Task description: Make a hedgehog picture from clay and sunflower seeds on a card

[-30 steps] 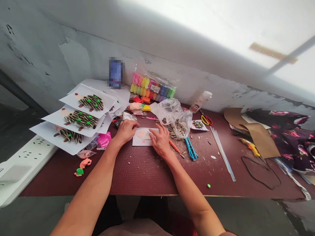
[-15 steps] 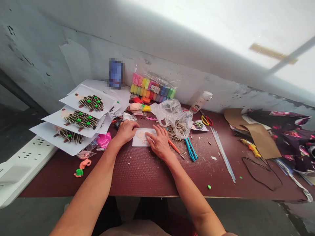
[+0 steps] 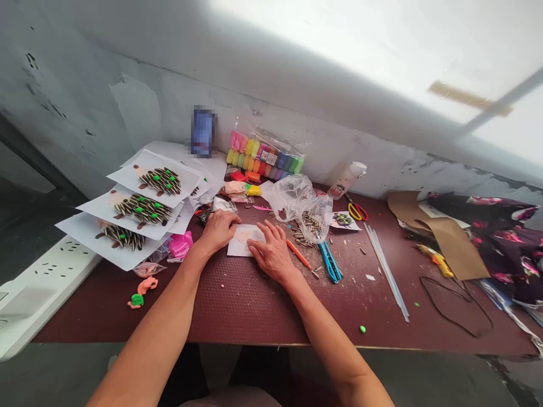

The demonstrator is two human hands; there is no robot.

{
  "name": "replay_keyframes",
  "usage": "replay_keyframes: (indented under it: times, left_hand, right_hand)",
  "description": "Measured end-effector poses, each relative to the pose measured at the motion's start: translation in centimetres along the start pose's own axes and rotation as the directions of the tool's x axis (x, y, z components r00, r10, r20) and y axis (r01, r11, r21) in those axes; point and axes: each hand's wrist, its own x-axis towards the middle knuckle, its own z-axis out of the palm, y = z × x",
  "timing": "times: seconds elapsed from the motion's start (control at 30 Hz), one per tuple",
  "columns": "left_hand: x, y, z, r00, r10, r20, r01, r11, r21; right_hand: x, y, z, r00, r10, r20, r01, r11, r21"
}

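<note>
A small white card [image 3: 237, 246] lies on the dark red table in front of me, with a pale peach shape [image 3: 243, 235] on it. My left hand [image 3: 218, 230] rests at the card's upper left edge, its fingers bent together; whether they grip anything is too small to tell. My right hand [image 3: 271, 250] lies over the card's right side, fingers spread, the thumb and fingertips touching the peach shape's side. Right of it are an orange pen [image 3: 299, 255], a blue cutter [image 3: 330, 262] and a plastic bag [image 3: 292, 195] over striped seeds [image 3: 309, 227].
Sheets with seed hedgehogs [image 3: 146, 209] are stacked at the left beside a power strip [image 3: 55, 280]. Colored clay packs [image 3: 263, 158], a white bottle [image 3: 348, 180] and scissors [image 3: 357, 211] stand or lie behind. Glue sticks [image 3: 387, 274] and a yellow glue gun [image 3: 439, 261] are at the right.
My right hand's fingers have shifted slightly left over the card, covering its lower right part. The whole view has tilted slightly; my left hand stays by the card's edge.
</note>
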Motion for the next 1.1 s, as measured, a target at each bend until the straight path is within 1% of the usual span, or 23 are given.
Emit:
replay_keyframes:
  times: [0.17,0.33,0.4,0.47,0.53,0.63,0.7,0.77,0.9,1.0,1.1]
  left_hand:
    - [0.0,0.1,0.0,1.0,-0.005,-0.018,0.005,1.0,0.006]
    - [-0.1,-0.2,0.3,0.998,0.019,-0.058,-0.02,1.0,-0.021]
    - [0.0,-0.2,0.4,0.996,0.027,-0.085,-0.031,0.998,-0.05]
    - [0.1,-0.2,0.4,0.989,0.029,-0.142,-0.043,0.994,-0.102]
    - [0.2,-0.1,0.2,0.97,0.02,-0.241,-0.057,0.987,-0.147]
    - [0.3,-0.2,-0.1,0.917,-0.031,-0.399,-0.023,0.991,-0.131]
    - [0.4,-0.5,-0.1,0.887,-0.068,-0.457,0.034,0.996,-0.082]
    - [0.4,-0.8,0.0,0.881,-0.081,-0.467,0.079,0.997,-0.024]
    - [0.3,-1.3,0.5,0.91,-0.069,-0.408,0.105,0.992,0.065]
    - [0.3,-1.4,0.6,0.912,-0.079,-0.402,0.105,0.994,0.042]
    - [0.4,-1.3,0.1,0.89,-0.1,-0.446,0.087,0.995,-0.05]
  right_hand:
    - [0.0,0.5,0.1,0.994,0.053,-0.099,-0.048,0.998,0.049]
    - [-0.1,0.6,0.2,0.999,0.032,-0.039,-0.031,0.999,0.03]
    - [-0.1,0.7,0.3,0.997,0.037,-0.061,-0.033,0.998,0.053]
    - [-0.1,0.9,0.4,0.991,0.054,-0.122,-0.042,0.995,0.095]
    - [-0.1,1.3,0.5,0.979,0.075,-0.187,-0.05,0.99,0.131]
    - [-0.1,1.8,0.5,0.968,0.088,-0.235,-0.051,0.986,0.161]
    - [-0.1,1.8,0.6,0.969,0.085,-0.234,-0.046,0.985,0.165]
    - [-0.1,1.7,0.6,0.972,0.076,-0.221,-0.042,0.987,0.157]
    - [-0.2,1.6,0.8,0.976,0.043,-0.215,-0.012,0.989,0.146]
    - [-0.1,2.0,0.7,0.958,0.071,-0.278,-0.019,0.983,0.184]
    - [0.0,2.4,0.6,0.935,0.112,-0.336,-0.029,0.97,0.243]
